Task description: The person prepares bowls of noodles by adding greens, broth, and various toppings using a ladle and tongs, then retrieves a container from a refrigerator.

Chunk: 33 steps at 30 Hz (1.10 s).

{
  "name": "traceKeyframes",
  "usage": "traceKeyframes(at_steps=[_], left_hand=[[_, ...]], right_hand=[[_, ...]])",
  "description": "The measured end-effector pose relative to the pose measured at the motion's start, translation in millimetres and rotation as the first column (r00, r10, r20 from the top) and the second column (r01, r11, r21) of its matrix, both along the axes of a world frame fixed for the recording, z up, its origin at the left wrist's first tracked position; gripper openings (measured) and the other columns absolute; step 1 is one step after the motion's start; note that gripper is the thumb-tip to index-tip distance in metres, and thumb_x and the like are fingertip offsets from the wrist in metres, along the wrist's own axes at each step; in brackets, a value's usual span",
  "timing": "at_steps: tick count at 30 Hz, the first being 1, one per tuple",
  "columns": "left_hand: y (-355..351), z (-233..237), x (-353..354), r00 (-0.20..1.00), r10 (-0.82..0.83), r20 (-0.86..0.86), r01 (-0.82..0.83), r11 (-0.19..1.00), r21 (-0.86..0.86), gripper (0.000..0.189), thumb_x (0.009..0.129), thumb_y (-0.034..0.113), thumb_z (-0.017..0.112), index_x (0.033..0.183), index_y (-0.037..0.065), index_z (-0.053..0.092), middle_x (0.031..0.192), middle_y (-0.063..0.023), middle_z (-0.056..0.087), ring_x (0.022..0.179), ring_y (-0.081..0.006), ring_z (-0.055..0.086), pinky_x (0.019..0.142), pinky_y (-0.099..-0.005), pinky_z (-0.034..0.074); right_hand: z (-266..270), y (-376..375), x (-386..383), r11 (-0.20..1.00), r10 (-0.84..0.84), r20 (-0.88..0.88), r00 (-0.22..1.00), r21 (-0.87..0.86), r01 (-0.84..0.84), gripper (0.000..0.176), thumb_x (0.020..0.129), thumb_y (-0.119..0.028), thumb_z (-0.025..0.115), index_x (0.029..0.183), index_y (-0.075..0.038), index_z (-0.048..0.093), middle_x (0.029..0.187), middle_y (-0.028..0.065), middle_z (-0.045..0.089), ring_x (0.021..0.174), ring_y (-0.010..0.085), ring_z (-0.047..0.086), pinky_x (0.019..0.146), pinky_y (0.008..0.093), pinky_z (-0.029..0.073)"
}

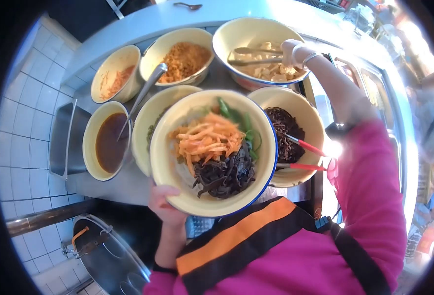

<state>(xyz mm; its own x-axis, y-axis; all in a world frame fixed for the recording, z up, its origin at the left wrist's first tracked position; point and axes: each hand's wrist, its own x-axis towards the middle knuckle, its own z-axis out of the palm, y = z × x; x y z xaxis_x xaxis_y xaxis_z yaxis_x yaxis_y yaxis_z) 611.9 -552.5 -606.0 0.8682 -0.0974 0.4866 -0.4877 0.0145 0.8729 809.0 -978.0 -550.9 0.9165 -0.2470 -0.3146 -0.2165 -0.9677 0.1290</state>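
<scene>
My left hand (pixel 164 202) holds a cream enamel bowl (pixel 168 162) with a blue rim by its lower left edge, up above the counter. In it lie shredded carrot, green beans and dark wood-ear mushroom. My right hand (pixel 294 52) reaches far forward and grips metal tongs (pixel 254 56) lying in the far right bowl (pixel 227 34) of pale tofu pieces.
Around stand a bowl of dark mushroom (pixel 315 123) with red-handled tongs (pixel 305 146), a bowl of orange mince (pixel 153 54), a bowl of carrot shreds (pixel 106 69), a bowl of brown sauce (pixel 90 142) with a ladle (pixel 143 93), and a lidded pot (pixel 109 255) below.
</scene>
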Motion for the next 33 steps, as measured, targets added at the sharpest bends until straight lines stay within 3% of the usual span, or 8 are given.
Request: traceKeyframes(at_steps=[3, 8, 11, 14, 16, 20, 28, 33], left_hand=[[-9.2, -2.7, 11.3, 0.999, 0.032, -0.008, -0.032, 0.999, -0.021, 0.042, 0.056, 0.022, 0.081, 0.081, 0.008, 0.05, 0.111, -0.0233, 0.047, 0.102, -0.0325, 0.05, 0.086, -0.0377, 0.04], [-22.0, -2.5, 28.1, 0.999, 0.007, 0.045, -0.01, 0.998, 0.067, 0.04, 0.058, 0.02, 0.08, 0.081, 0.008, 0.05, 0.112, -0.0238, 0.046, 0.103, -0.0333, 0.049, 0.086, -0.0384, 0.04], [-26.7, -5.9, 29.6, 1.0, -0.019, 0.006, 0.019, 0.999, -0.038, 0.039, 0.059, 0.019, 0.08, 0.082, 0.008, 0.05, 0.116, -0.0253, 0.044, 0.104, -0.034, 0.049, 0.086, -0.0391, 0.04], [-24.5, -7.8, 30.4, 0.997, 0.002, -0.081, -0.001, 1.0, 0.008, 0.039, 0.058, 0.019, 0.08, 0.082, 0.008, 0.05, 0.118, -0.0267, 0.042, 0.104, -0.0349, 0.049, 0.087, -0.0397, 0.04], [-15.4, -7.8, 26.8, 0.995, -0.087, -0.05, 0.088, 0.996, 0.016, 0.04, 0.057, 0.02, 0.08, 0.081, 0.008, 0.05, 0.12, -0.0282, 0.041, 0.105, -0.0356, 0.049, 0.087, -0.0392, 0.04], [-25.6, 1.6, 35.9, 0.996, -0.067, 0.05, 0.066, 0.998, 0.014, 0.042, 0.056, 0.023, 0.081, 0.081, 0.008, 0.05, 0.121, -0.0298, 0.039, 0.107, -0.0366, 0.047, 0.089, -0.0396, 0.04], [-23.5, 9.2, 37.3, 0.988, -0.133, 0.081, 0.131, 0.991, 0.033, 0.043, 0.055, 0.023, 0.082, 0.08, 0.008, 0.049, 0.122, -0.0315, 0.038, 0.108, -0.0379, 0.047, 0.09, -0.0403, 0.038], [-19.4, 12.4, 32.7, 0.99, -0.117, 0.076, 0.115, 0.993, 0.035, 0.044, 0.056, 0.023, 0.081, 0.081, 0.009, 0.049, 0.121, -0.031, 0.038, 0.108, -0.0377, 0.046, 0.09, -0.0402, 0.038]], right_hand=[[14.0, 1.4, 13.8, 0.982, 0.186, -0.027, 0.982, -0.034, -0.187, 0.035, 0.06, -0.021, 0.067, 0.089, -0.002, 0.062, 0.078, 0.0143, 0.061, 0.075, 0.0274, 0.06, 0.067, 0.0374, 0.047], [39.6, 11.6, 18.9, 0.967, 0.25, 0.003, 0.968, -0.05, -0.249, 0.037, 0.061, -0.019, 0.069, 0.095, -0.006, 0.06, 0.079, 0.0116, 0.062, 0.074, 0.0273, 0.059, 0.068, 0.0367, 0.047], [76.8, 13.9, -14.2, 0.956, 0.293, 0.022, 0.956, 0.023, -0.293, 0.043, 0.062, -0.021, 0.069, 0.101, -0.007, 0.057, 0.078, 0.0117, 0.061, 0.074, 0.0274, 0.059, 0.07, 0.037, 0.047], [83.8, 27.2, -42.6, 0.874, 0.455, -0.083, 0.886, -0.148, -0.463, 0.026, 0.062, -0.016, 0.065, 0.083, -0.001, 0.062, 0.075, 0.0136, 0.062, 0.075, 0.0263, 0.062, 0.066, 0.0344, 0.05], [63.1, 47.9, -55.0, 0.873, 0.431, -0.046, 0.901, -0.234, -0.429, 0.028, 0.067, -0.016, 0.06, 0.089, 0.0, 0.06, 0.078, 0.0139, 0.062, 0.076, 0.026, 0.062, 0.066, 0.0334, 0.05], [13.5, 34.3, -36.0, 0.895, 0.411, 0.271, 0.871, -0.301, -0.329, 0.034, 0.073, -0.012, 0.054, 0.105, 0.0, 0.051, 0.084, 0.0139, 0.062, 0.077, 0.0249, 0.063, 0.066, 0.0334, 0.049], [17.2, 43.0, -33.0, 0.888, 0.402, 0.04, 0.915, -0.261, -0.379, 0.025, 0.075, -0.011, 0.055, 0.098, -0.002, 0.056, 0.084, 0.012, 0.063, 0.078, 0.0241, 0.063, 0.067, 0.0329, 0.05], [26.0, 44.6, -54.7, 0.906, 0.39, 0.147, 0.909, -0.237, -0.351, 0.019, 0.076, -0.011, 0.055, 0.092, -0.005, 0.06, 0.085, 0.0106, 0.064, 0.079, 0.0248, 0.063, 0.067, 0.0324, 0.05]])
